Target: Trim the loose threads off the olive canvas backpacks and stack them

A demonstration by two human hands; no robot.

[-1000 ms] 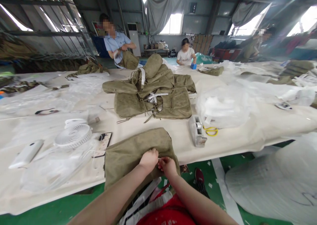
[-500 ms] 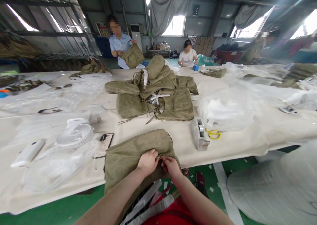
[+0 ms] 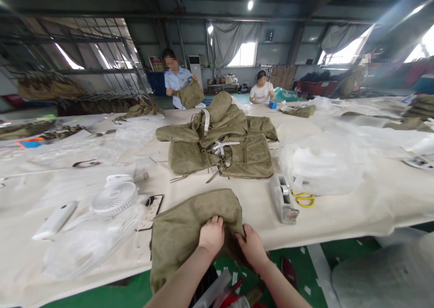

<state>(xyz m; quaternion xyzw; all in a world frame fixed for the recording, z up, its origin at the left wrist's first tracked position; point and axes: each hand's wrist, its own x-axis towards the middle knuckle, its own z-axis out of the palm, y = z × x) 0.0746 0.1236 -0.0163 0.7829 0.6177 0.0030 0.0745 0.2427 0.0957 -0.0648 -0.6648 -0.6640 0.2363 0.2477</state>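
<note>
An olive-green canvas bag [image 3: 185,226] lies at the near edge of the table, its lower part hanging over. My left hand [image 3: 212,236] is closed on the fabric near the bag's middle, its fingers curled. At the bag's right edge, my right hand [image 3: 252,247] pinches the cloth between thumb and fingers. The fabric sags between the two hands. Beyond it is a pile of similar olive bags [image 3: 222,138] with white wrapped straps.
A tape dispenser [image 3: 284,199] and yellow-handled scissors [image 3: 305,199] lie to the right, near clear plastic bags [image 3: 325,156]. On the left are a white fan [image 3: 115,198], a phone [image 3: 152,211] and a white oblong device [image 3: 56,220]. Two co-workers [image 3: 179,80] are across the table.
My hands were close together on the cloth; now my right hand has moved apart to the bag's right edge. The camera view has tilted up and shifted left.
</note>
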